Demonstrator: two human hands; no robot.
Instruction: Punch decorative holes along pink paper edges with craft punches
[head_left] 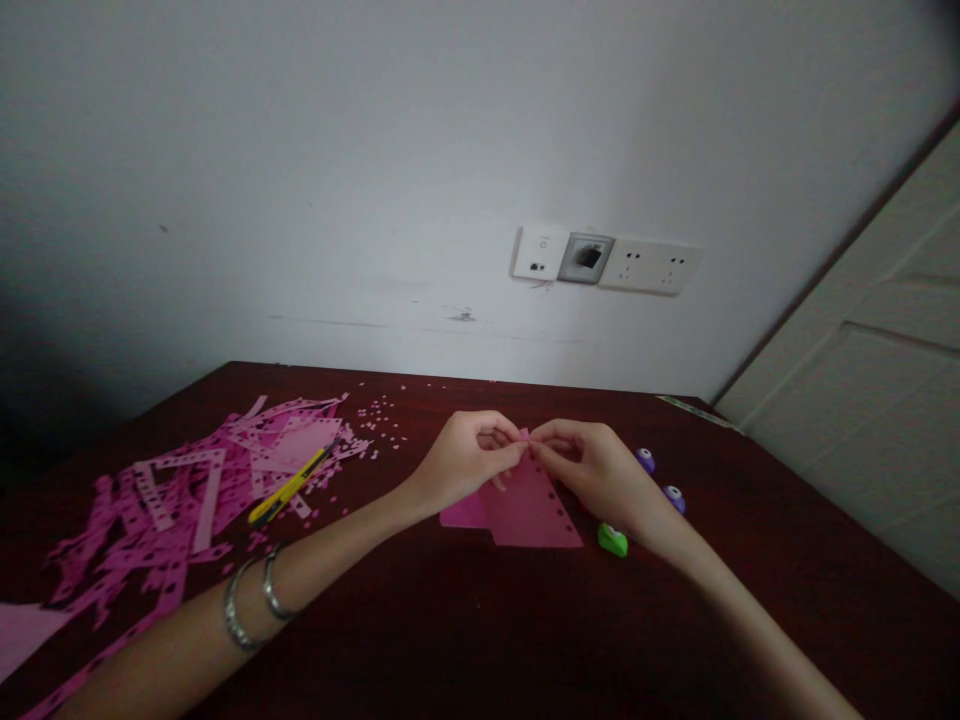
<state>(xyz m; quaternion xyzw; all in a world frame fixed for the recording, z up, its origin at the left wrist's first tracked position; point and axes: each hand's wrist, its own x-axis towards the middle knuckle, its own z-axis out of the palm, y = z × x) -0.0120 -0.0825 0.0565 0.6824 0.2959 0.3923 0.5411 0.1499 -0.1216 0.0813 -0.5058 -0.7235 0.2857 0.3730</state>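
A pink paper sheet (529,508) with punched holes along its right edge lies on the dark red table (465,630). My left hand (459,462) and my right hand (592,472) meet above its far edge. Both pinch a small pink piece at the top of the sheet with thumb and fingertips. Two silver bangles (251,598) circle my left wrist. A green paper punch (613,540) sits just below my right hand. Two purple punches (646,460) (674,498) lie to the right of that hand.
A heap of pink paper strips and scraps (187,490) covers the left of the table, with a yellow utility knife (289,487) on it. Pink confetti (379,415) is scattered behind. Wall sockets (607,262) are above; a door (877,370) stands at right.
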